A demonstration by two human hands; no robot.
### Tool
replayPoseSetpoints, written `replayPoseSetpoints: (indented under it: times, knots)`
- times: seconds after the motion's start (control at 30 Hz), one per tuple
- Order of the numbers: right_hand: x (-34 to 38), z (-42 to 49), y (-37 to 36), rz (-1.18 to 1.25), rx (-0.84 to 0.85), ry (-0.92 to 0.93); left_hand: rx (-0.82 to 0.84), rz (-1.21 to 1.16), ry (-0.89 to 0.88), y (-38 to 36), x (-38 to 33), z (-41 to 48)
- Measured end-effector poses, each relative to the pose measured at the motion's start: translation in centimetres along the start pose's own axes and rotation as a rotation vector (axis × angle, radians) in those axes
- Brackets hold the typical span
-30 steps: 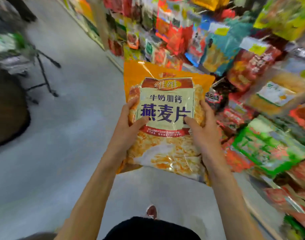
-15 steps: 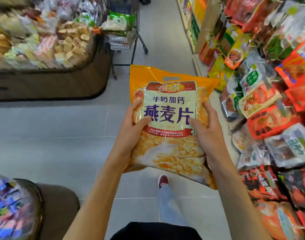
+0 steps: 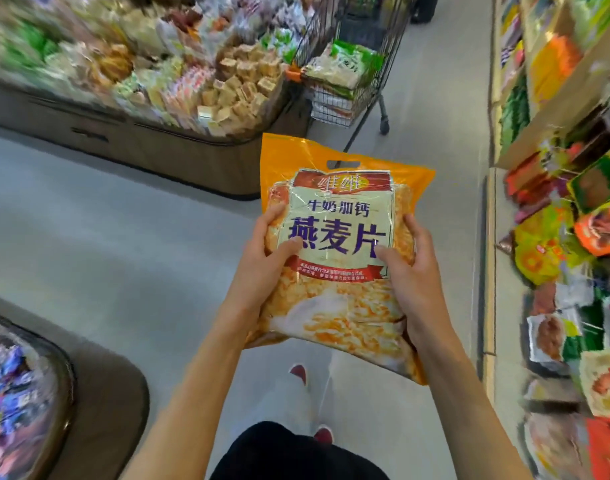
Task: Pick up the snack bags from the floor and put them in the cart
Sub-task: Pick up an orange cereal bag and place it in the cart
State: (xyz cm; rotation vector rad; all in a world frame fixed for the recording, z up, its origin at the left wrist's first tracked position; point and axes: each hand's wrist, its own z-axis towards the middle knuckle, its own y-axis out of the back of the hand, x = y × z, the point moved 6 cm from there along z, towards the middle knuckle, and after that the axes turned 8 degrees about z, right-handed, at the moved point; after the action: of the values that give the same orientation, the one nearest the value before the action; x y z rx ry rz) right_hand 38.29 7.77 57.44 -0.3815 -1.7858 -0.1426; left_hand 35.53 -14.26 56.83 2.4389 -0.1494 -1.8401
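Snack bag (image 3: pixel 338 306) is gripped along both side edges, left hand (image 3: pixel 262 258) and right hand (image 3: pixel 410 268) curled round it with thumbs pressed on the front. Its long axis is pointed up the aisle at the cart (image 3: pixel 332 110), which is parked ahead and well apart; neither hand is judged nearer.

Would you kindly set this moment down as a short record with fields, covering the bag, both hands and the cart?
held item: orange snack bag, top end up, label facing the camera
left: left hand grips its left edge, thumb on the front
right: right hand grips its right edge, thumb on the front
cart: wire cart stands ahead on the floor, apart from the bag
cart contents: green-and-white bags
surroundings: display bin to the left, shelves to the right
task state: bag not yet in the cart
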Motion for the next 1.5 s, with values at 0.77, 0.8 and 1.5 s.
replayPoseSetpoints:
  times: [0.77, 0.8, 1.5]
  knots:
    - [7.4, 45.9, -14.5, 0.021, -0.037, -0.038, 0.008, 0.014, -0.009, 0.2, -10.9, 47.2]
    - [7.6, 48.0, -14.9, 0.02, -0.039, -0.039, 0.001, 0.017, -0.007, -0.1, -11.1, 49.3]
    - [12.7, 90.3, -23.7, -0.05, 0.006, -0.141, -0.055, 0.117, 0.096, -4.1, -20.0, 90.9]
